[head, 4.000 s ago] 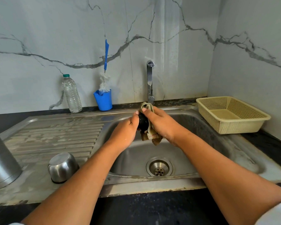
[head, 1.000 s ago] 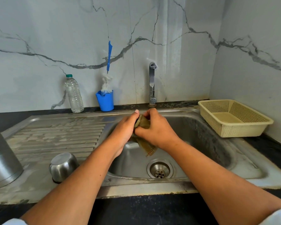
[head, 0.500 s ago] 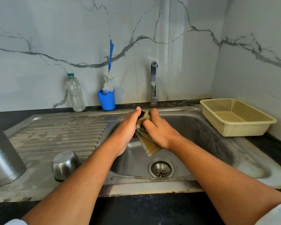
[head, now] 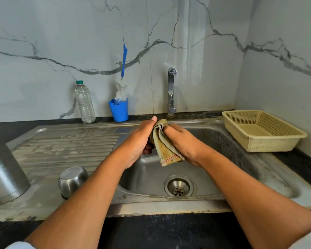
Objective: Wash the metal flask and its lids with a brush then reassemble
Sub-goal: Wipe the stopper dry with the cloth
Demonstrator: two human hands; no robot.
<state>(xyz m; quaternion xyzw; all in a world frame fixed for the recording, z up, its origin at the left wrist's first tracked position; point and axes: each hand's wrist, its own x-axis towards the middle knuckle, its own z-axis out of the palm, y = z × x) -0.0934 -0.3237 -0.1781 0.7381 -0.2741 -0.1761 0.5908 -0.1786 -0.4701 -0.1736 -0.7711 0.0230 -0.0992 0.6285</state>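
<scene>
Both the left hand (head: 139,141) and right hand (head: 182,142) are clamped round the limp cloth (head: 164,146), wet lid inside probably slippery, so grip its rim.

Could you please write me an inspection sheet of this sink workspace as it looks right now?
Surface: steel sink with a ribbed draining board; the basin holds no dishes, and no water runs from the tap.
Job's things: metal flask at the left edge of the board; steel cap upside down on the board; brush standing in the blue cup.
Clutter: plastic bottle; cream basket.
Grippers: left hand and right hand together work a cloth; what it wraps is hidden.
Cables: nothing seen.
Surroundings: marble-patterned wall, dark counter.
</scene>
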